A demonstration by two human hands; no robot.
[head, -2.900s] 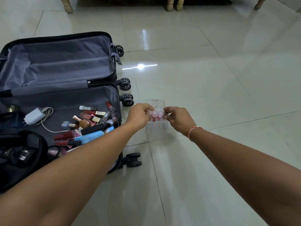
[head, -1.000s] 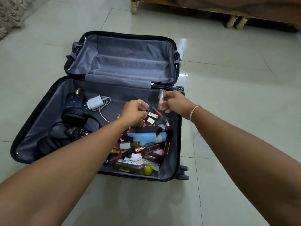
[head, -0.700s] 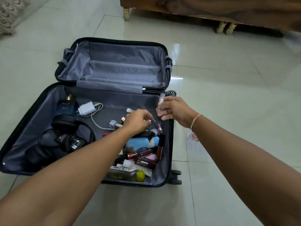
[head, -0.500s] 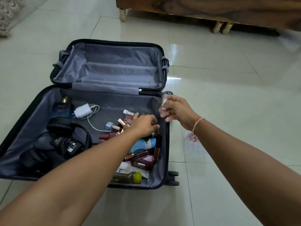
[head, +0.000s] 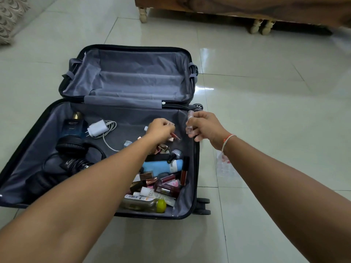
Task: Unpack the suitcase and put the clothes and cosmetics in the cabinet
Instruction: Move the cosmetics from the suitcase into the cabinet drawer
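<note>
A black suitcase with grey lining lies open on the floor. Its near half holds a heap of cosmetics: a blue tube, lip glosses, a yellow-capped bottle. My left hand hovers over the heap and pinches a red lip gloss. My right hand is at the suitcase's right wall and holds a clear pinkish tube upright. A clear organiser box with pink items stands on the floor to the right, partly hidden by my right arm.
In the suitcase's left part lie black headphones, a white charger with cable and a dark perfume box. The far half of the suitcase shows only lining. A wooden bed frame on legs runs along the back. Tiled floor surrounds everything.
My hands went from the clear box on the floor to the suitcase. The left hand dipped into the cosmetics and lifted with a red lip gloss; the right hand kept its clear tube.
</note>
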